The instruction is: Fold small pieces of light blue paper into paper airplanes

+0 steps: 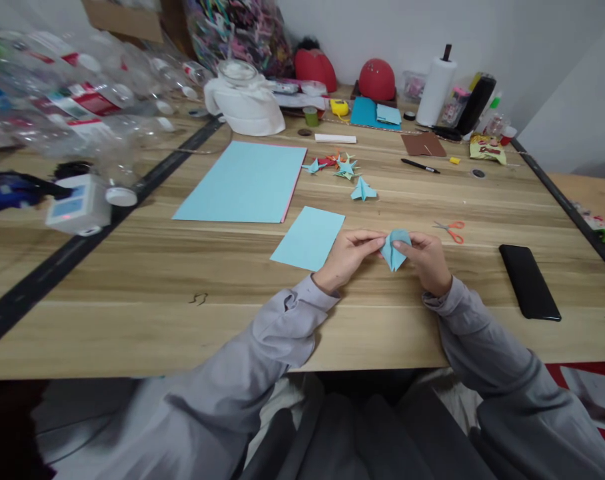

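Observation:
A small piece of folded light-blue paper [395,257] is held up between my two hands, its pointed end toward me. My left hand [350,255] pinches its left edge between thumb and fingers. On the other side my right hand [427,259] grips the right edge, the thumb lying across the front. Left of my left hand lies a flat light-blue sheet [310,239], partly behind that hand. Beyond the hands sits a folded blue paper plane [364,190]. Orange-handled scissors [452,231] rest to the right of my right hand.
A stack of large blue sheets [245,183] lies at the back left, beside several small folded paper pieces [346,167]. A black phone [529,281] is at the right, a pen [420,166] farther back. Plastic bottles [97,100] crowd the left near a white box-shaped device [77,205].

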Demonstrator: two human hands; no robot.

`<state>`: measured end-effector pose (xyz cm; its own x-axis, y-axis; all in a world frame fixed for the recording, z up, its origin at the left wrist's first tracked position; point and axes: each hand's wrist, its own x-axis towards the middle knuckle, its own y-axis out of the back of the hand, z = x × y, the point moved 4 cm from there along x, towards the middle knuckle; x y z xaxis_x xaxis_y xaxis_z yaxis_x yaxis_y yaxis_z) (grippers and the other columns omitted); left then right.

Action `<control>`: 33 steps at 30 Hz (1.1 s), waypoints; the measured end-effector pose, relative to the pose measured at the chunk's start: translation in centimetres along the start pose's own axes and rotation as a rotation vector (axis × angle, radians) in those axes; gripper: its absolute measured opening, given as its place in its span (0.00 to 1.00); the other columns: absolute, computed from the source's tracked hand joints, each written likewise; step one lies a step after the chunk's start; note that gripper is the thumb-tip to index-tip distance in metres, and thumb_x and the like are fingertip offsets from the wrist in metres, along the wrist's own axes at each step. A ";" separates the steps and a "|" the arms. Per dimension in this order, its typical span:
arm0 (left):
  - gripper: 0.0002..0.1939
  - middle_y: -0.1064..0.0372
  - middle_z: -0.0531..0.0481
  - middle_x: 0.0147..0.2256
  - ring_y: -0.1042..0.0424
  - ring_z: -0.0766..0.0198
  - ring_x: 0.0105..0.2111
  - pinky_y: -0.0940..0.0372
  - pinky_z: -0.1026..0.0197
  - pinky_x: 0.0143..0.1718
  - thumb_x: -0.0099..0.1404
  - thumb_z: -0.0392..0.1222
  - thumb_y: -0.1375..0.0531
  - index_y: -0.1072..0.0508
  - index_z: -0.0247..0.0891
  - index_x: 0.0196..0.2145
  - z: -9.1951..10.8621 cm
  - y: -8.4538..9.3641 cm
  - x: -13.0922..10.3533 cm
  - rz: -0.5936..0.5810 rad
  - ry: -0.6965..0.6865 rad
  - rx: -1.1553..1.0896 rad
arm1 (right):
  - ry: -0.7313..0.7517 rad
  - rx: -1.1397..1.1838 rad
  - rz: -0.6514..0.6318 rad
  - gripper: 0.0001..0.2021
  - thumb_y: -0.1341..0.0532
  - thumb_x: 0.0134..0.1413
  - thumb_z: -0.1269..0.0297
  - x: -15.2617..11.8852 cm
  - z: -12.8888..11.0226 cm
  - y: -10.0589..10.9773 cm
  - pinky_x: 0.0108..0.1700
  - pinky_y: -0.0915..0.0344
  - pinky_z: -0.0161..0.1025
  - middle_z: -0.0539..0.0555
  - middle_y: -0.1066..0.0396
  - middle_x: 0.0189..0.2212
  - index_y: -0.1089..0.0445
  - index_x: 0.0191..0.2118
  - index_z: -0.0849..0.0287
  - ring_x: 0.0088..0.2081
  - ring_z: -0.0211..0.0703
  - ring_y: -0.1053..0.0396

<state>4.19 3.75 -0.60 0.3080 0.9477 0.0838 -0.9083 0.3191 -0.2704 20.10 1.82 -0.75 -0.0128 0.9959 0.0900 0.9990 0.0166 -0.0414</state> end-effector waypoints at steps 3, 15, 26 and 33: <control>0.18 0.21 0.46 0.31 0.26 0.63 0.28 0.29 0.59 0.33 0.47 0.52 0.27 0.18 0.36 0.30 -0.3 -0.1 0.1 0.014 0.001 -0.006 | 0.007 0.010 -0.009 0.15 0.27 0.39 0.49 0.0 -0.2 -0.1 0.36 0.29 0.42 0.51 0.23 0.25 0.21 0.28 0.56 0.28 0.43 0.28; 0.12 0.24 0.48 0.26 0.29 0.65 0.27 0.33 0.62 0.31 0.44 0.43 0.26 0.19 0.36 0.27 -0.2 0.1 0.1 0.089 -0.083 0.109 | 0.066 -0.035 0.012 0.13 0.26 0.38 0.53 -0.2 -0.3 -0.1 0.40 0.27 0.43 0.52 0.21 0.31 0.21 0.29 0.54 0.34 0.44 0.25; 0.12 0.26 0.47 0.31 0.30 0.64 0.31 0.34 0.61 0.34 0.47 0.42 0.28 0.18 0.37 0.31 0.6 -0.4 -0.4 0.018 -0.161 0.135 | 0.061 -0.032 -0.001 0.14 0.25 0.34 0.54 0.1 0.2 -0.2 0.39 0.28 0.43 0.52 0.21 0.30 0.22 0.28 0.54 0.33 0.44 0.25; 0.09 0.28 0.47 0.32 0.30 0.63 0.33 0.35 0.60 0.36 0.53 0.44 0.29 0.16 0.43 0.34 1.2 -0.4 -0.4 -0.045 -0.317 0.267 | 0.067 -0.020 -0.002 0.12 0.25 0.35 0.55 0.1 0.1 -0.1 0.39 0.27 0.43 0.50 0.22 0.29 0.21 0.29 0.53 0.34 0.45 0.25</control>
<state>4.10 3.21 0.68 0.2841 0.8748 0.3925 -0.9505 0.3108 -0.0047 20.01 1.89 -0.82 -0.0125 0.9876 0.1566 0.9996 0.0160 -0.0216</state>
